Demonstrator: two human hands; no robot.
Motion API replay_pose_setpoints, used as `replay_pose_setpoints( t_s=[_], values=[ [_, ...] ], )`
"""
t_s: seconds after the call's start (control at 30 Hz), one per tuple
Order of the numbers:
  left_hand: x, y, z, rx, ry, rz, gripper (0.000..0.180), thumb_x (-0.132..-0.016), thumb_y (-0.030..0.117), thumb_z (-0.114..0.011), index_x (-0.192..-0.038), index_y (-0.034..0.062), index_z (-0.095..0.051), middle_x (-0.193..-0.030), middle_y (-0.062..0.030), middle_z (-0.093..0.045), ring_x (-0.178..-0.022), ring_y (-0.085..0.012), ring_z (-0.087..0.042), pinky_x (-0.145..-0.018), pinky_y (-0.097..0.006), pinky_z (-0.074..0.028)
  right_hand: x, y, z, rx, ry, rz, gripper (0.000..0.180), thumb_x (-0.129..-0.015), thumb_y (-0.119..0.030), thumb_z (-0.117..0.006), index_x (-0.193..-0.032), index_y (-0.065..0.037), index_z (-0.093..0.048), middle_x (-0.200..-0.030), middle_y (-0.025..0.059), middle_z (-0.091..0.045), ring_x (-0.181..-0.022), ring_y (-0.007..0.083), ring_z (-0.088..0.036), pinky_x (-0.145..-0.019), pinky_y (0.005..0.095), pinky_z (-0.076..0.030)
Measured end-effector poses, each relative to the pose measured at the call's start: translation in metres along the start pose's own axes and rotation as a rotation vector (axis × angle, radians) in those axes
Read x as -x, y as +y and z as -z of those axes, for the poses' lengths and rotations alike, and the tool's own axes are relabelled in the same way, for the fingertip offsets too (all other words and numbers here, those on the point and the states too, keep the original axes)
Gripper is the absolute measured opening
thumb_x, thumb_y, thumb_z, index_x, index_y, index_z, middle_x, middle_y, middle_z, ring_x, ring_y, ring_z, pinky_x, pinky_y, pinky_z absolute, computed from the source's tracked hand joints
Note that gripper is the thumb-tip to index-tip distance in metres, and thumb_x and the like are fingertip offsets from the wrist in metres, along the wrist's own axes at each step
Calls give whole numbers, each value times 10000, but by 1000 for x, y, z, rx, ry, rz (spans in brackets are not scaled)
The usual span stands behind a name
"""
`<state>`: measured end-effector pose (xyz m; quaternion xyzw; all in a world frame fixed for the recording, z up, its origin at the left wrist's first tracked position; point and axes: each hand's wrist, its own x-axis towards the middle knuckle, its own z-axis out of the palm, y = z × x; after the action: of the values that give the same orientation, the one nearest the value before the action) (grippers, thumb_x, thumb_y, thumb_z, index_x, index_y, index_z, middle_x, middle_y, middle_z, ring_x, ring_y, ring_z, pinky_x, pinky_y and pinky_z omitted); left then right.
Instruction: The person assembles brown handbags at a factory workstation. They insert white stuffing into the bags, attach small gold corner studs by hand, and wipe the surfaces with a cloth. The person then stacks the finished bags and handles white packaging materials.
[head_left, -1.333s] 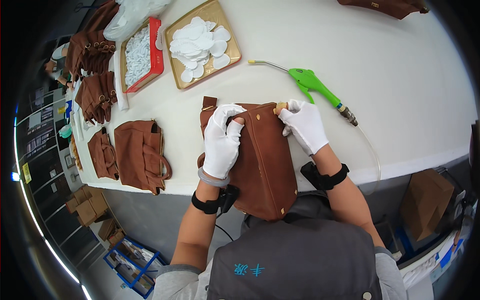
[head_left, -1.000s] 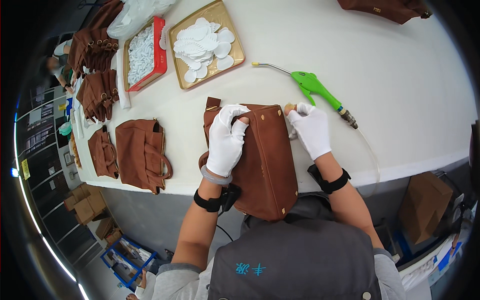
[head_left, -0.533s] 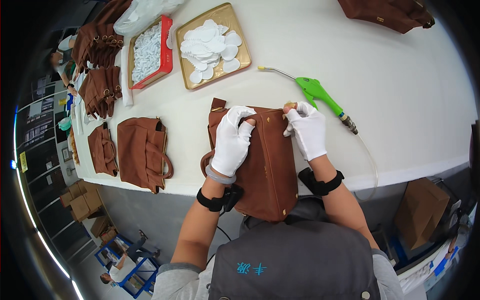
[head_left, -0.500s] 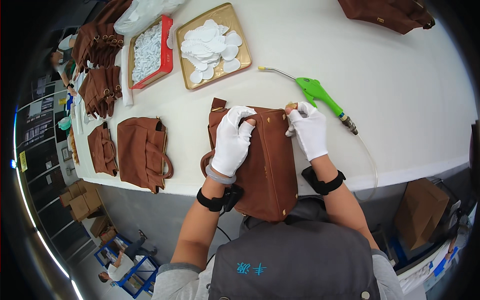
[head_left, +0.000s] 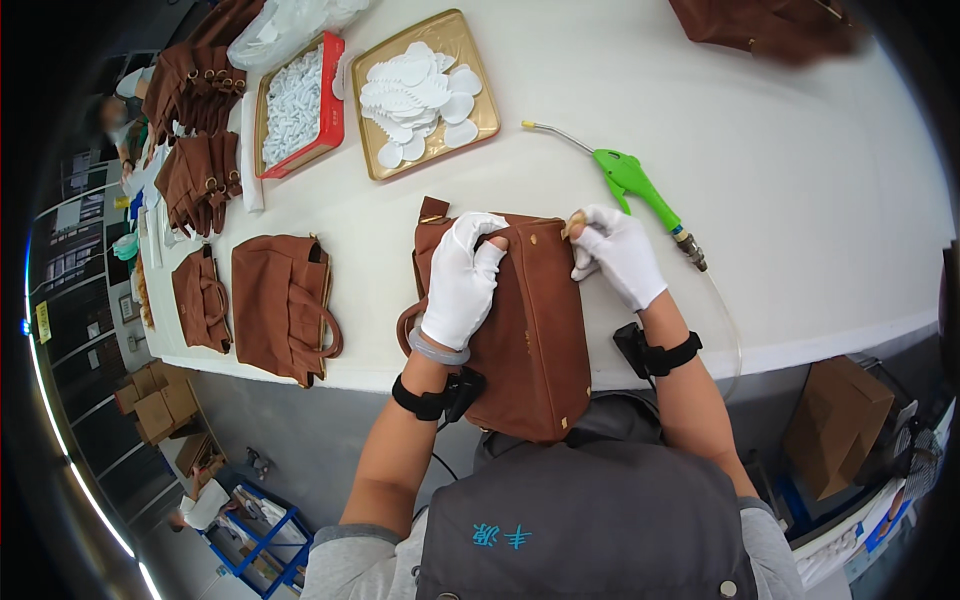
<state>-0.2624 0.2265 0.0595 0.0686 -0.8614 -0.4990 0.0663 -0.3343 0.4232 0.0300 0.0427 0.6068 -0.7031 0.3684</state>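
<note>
Both hands [head_left: 462,280] [head_left: 618,255] stay pressed on one brown bag [head_left: 530,340].

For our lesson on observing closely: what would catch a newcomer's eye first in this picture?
Two white-gloved hands, left hand and right hand, grip a brown leather handbag at the white table's near edge. Right of them lies a bright green air blow gun; beyond, a gold tray holds white tags.

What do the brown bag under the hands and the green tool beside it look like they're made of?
The brown bag looks like matte leather or suede, judging by its soft, dull surface with small gold studs. The green tool looks like glossy moulded plastic, with a thin metal nozzle and a metal hose fitting.
</note>
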Motion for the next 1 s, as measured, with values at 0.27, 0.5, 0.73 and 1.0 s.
replay_pose_setpoints(
  t_s=[0.27,0.5,0.73,1.0],
  values=[
    [-1,6,0,-15,13,-1,137,-861,34,-627,-991,4,-596,-947,-125,-640,-894,-291,-604,-827,-353,-474,3,11,15,-568,-259,-144,107,-959,-131,-564,-870,-72,-563,-613,-55,-385,-471,41,-312,-422,202,-309],
    [1,85,12,-287,134,-408,230,-691,-2,-730,-893,77,-653,-879,-40,-616,-854,-264,-570,-771,-386,-429,41,-16,0,-899,-536,48,99,-949,-157,-608,-909,-89,-547,-763,-32,-408,-525,51,-285,-455,212,-244],
    [9,110,-4,-42,41,-180,178,-719,-39,-745,-872,37,-694,-903,-69,-630,-888,-212,-612,-744,-319,-497,59,-30,-13,-765,-413,153,137,-920,-165,-660,-943,-43,-602,-820,7,-520,-536,77,-383,-474,229,-275],
    [13,113,-9,-147,128,-256,207,-699,-42,-768,-877,37,-699,-898,-65,-633,-875,-209,-613,-741,-310,-498,68,-35,-11,-688,-144,121,53,-858,-23,-690,-881,-37,-644,-797,20,-610,-550,83,-465,-485,228,-350]
  ],
)
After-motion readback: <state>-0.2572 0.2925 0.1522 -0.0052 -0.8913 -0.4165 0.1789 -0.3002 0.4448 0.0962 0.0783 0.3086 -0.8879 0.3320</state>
